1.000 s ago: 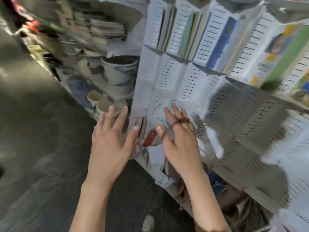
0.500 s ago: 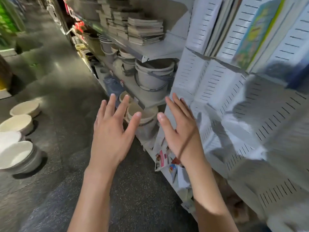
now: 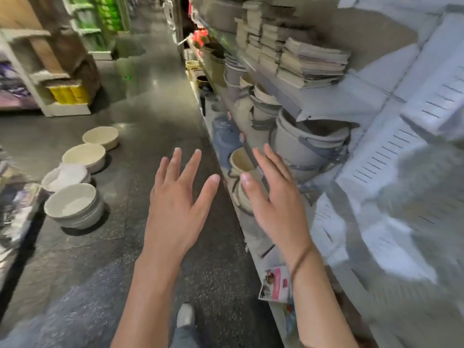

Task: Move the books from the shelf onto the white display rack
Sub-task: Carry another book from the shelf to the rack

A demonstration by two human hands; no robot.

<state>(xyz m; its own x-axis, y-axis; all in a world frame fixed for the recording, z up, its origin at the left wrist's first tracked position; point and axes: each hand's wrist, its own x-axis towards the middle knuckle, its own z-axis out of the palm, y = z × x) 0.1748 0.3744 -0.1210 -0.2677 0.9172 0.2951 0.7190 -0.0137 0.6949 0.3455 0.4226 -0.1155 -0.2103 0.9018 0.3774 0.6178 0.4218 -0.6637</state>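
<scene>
left hand (image 3: pixel 173 209): raised over the aisle floor (image 3: pixel 105 259), back to camera, fingers (image 3: pixel 175 162) straight and spread, holds nothing.
right hand (image 3: pixel 278 204): raised beside the left, apart from it, edge-on with thumb toward camera, fingers (image 3: pixel 268 162) straight and close together, holds nothing. Thin band (image 3: pixel 300 259) round the wrist.
books (image 3: pixel 311 64): flat stacks on the upper shelf (image 3: pixel 334 99) at right, above and beyond the right hand, neither hand touching. More stacks (image 3: pixel 261 33) run further back along the same shelf.
rack (image 3: pixel 391 151): white slotted panels at far right, just beside the shelf end, heavily blurred. Can't tell what sits in its pockets.
booklet (image 3: pixel 276 285): pink-and-white cover low on the rack, just behind the right forearm.
buckets (image 3: pixel 308 144): grey, nested, on the tier under the books, just past the right fingertips. More tubs and pots (image 3: pixel 233 71) behind them along that tier.
baskets (image 3: pixel 241 164): cream, on the lowest tier, partly hidden by the right hand.
floor bowls (image 3: pixel 75 204): four white/cream bowls in a row on the floor, left of the left hand, well apart from it.
other shelving (image 3: pixel 57 96): across the aisle at upper left, yellow packs on a low tier.
shoe (image 3: pixel 185 315): light-coloured, on the floor between the forearms.
</scene>
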